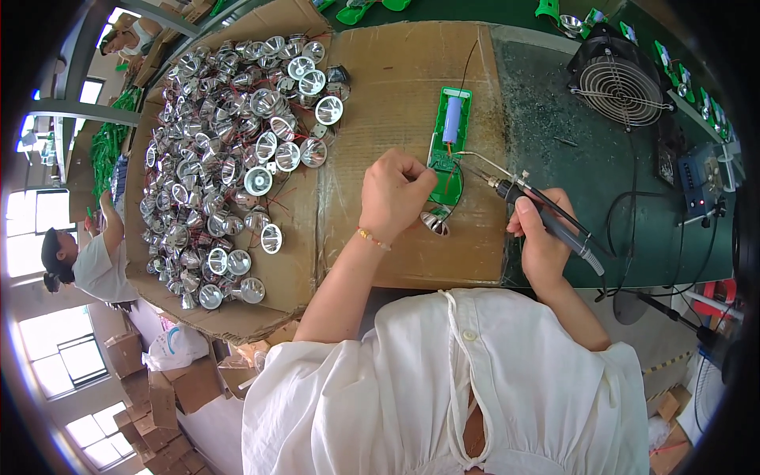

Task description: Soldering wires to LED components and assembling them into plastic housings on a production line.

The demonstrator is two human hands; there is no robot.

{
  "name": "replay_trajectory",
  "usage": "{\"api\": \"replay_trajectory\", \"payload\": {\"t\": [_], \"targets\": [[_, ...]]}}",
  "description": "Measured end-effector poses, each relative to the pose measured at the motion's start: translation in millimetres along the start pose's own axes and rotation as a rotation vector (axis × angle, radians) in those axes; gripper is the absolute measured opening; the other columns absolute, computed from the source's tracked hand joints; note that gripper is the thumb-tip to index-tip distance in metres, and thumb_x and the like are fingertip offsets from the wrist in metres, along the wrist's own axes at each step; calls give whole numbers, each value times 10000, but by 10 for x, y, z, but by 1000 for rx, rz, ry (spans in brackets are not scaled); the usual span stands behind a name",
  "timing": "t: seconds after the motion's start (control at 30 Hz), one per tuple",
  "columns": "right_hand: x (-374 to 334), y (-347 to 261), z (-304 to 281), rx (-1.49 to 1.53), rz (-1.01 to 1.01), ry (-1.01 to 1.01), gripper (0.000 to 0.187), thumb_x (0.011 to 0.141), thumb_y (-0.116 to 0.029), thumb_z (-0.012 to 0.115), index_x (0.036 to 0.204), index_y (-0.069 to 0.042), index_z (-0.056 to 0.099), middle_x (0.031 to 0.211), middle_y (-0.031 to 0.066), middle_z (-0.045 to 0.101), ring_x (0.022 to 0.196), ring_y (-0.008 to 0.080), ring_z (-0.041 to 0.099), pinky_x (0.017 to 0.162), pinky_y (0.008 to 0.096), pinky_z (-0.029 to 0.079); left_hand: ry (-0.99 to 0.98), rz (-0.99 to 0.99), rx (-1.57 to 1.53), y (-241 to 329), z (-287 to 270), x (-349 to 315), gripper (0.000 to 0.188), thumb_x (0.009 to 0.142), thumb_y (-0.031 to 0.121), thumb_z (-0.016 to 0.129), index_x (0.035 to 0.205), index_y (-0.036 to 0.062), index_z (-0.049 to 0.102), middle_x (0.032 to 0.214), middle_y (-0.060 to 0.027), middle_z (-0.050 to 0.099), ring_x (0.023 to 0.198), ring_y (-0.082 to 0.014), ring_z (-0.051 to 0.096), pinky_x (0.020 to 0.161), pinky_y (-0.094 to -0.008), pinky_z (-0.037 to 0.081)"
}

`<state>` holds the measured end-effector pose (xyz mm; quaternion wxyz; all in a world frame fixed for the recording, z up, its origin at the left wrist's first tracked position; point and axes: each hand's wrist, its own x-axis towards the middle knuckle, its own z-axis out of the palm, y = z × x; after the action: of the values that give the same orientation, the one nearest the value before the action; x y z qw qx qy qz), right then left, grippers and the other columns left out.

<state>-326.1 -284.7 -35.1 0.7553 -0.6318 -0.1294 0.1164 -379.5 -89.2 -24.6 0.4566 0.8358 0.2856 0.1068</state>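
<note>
While someone in a white top is bending over the worktop (570,245), a green casing (449,188) is lying lengthwise on a cardboard sheet (396,71), nearer the sheet's right edge than its left. A blue battery (452,119) is sitting in the casing's far half. The left hand (396,190), wearing a beaded bracelet (372,239), is hovering at the casing's near left side; its fingers are bunching inward, but their tips are hidden, so I cannot tell whether they are gripping anything. The right hand (546,241) is closing its fingers round a soldering iron (558,226), just past the sheet's right edge. The iron is pointing left toward the casing, and a thin metal tube (487,161) is reaching over it; I cannot tell whether the tip is touching. A lamp cup (435,226) is resting just beside the casing's near end. Toward the worktop's left end, an open box (297,273) is holding a heap of shiny reflectors (261,180). A fan (621,91) is standing near the far right corner, and a blue unit (697,186) is sitting by the right edge. Farther left, a co-worker (99,265) is reaching toward green parts (107,154).
</note>
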Motion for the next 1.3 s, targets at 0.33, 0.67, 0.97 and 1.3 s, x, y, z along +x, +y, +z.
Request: {"api": "replay_trajectory", "payload": {"t": [0.33, 0.67, 0.97, 1.3], "targets": [[-40, -91, -184, 123, -2, 24, 152, 809, -89, 597, 830, -7, 471, 617, 62, 539, 491, 99, 498, 454, 210, 391, 10, -3, 41, 12, 15, -6, 146, 661, 136, 610, 602, 4, 585, 647, -93, 577, 541, -197, 566, 537, -309, 451], [-125, -154, -344, 150, -4, 21, 163, 800, -91, 610, 841, -10, 475, 634, 61, 541, 501, 102, 504, 455, 206, 385, 27, 13, 49, 3, 25, -4, 143, 657, 144, 610, 620, 7, 592, 601, -86, 583, 541, -194, 578, 539, -299, 458], [-160, -130, -299, 96, 21, -3, 156, 795, -58, 601, 851, -3, 466, 670, 62, 554, 527, 90, 515, 472, 199, 406, 30, 49, 58, -45, 27, 0, 144, 659, 153, 611, 620, 16, 591, 627, -85, 580, 559, -201, 576, 549, -307, 457], [-149, -115, -261, 79, -1, 38, 149, 790, -58, 603, 812, -8, 464, 617, 54, 534, 482, 87, 495, 429, 194, 382, 16, 32, 39, -50, 12, -3, 141, 656, 149, 614, 615, 17, 584, 633, -83, 573, 563, -200, 568, 546, -307, 452]]}}
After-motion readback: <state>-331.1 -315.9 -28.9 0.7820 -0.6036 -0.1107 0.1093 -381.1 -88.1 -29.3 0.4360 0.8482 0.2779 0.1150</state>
